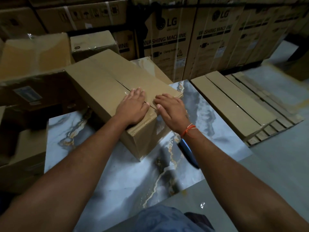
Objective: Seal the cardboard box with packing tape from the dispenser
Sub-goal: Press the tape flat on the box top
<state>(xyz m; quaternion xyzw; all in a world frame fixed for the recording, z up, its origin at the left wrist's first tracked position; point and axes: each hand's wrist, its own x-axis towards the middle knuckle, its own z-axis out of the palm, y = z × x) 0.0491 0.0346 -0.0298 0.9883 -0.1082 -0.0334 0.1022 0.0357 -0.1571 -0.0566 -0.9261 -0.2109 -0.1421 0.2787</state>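
A long brown cardboard box (103, 84) lies on a marbled blue-grey slab (133, 181), its two top flaps closed with a seam running along the middle. Clear tape shines over the near end of that seam. My left hand (133, 104) lies flat on the left flap by the near end. My right hand (170, 109) lies flat on the right flap beside it, fingers spread, an orange thread around the wrist. Both palms press on the box top and hold nothing. A dark blue object (188, 152), partly hidden under my right forearm, lies on the slab; I cannot tell what it is.
Stacked washing machine cartons (192, 39) form a wall behind. Flat long cartons (234, 104) lie on the floor to the right. More boxes (33, 52) crowd the left side, some wrapped in film. Grey floor (275, 164) shows at the right.
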